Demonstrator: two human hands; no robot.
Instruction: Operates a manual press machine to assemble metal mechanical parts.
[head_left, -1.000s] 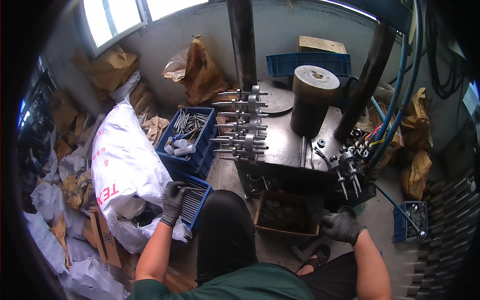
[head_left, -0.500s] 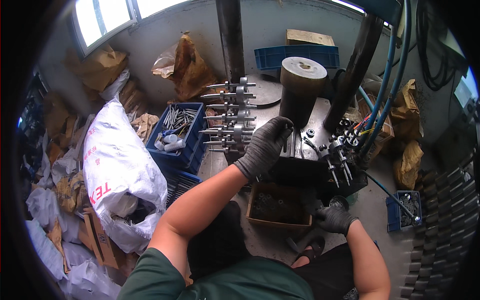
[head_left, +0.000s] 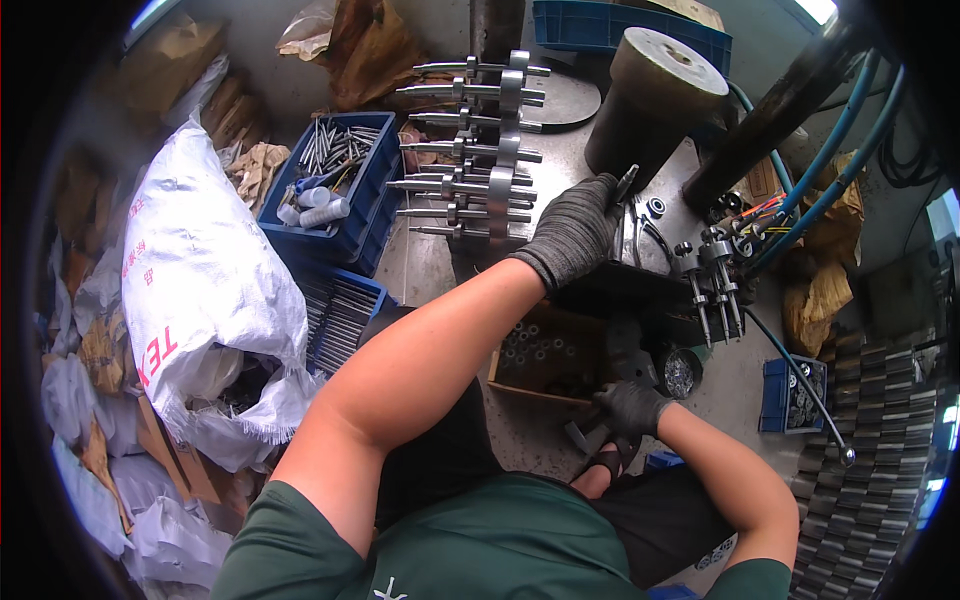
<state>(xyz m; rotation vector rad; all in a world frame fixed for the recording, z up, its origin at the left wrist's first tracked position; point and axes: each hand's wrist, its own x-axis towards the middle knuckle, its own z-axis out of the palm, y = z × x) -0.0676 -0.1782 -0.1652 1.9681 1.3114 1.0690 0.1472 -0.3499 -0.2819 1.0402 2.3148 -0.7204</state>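
Note:
My left hand (head_left: 575, 232), in a grey knit glove, is closed round a short metal shaft (head_left: 627, 182); its tip sticks up past the thumb. This hand is at the front edge of a metal press table (head_left: 680, 165), beside a thick steel cylinder (head_left: 660, 100). Lower down, my gloved right hand (head_left: 636, 406) has its fingers curled at the right end of a wooden box (head_left: 540, 391). Whatever those fingers hold is hidden. Rings lie inside the box. Pliers (head_left: 652, 238) and a small bearing (head_left: 656, 206) lie right of my left hand.
Shafts with round collars (head_left: 505, 150) stand in a row to the left. Further left are blue bins (head_left: 375, 215) of metal pins and a white sack (head_left: 210, 270). Several shaft assemblies (head_left: 715, 265) hang at the table's right edge, near blue hoses (head_left: 835, 165). Metal parts are stacked far right.
The view has tipped down and closer to the table. My left hand has turned, and the shaft's tip now shows. The right hand stays by the wooden box, its fingers a little lower.

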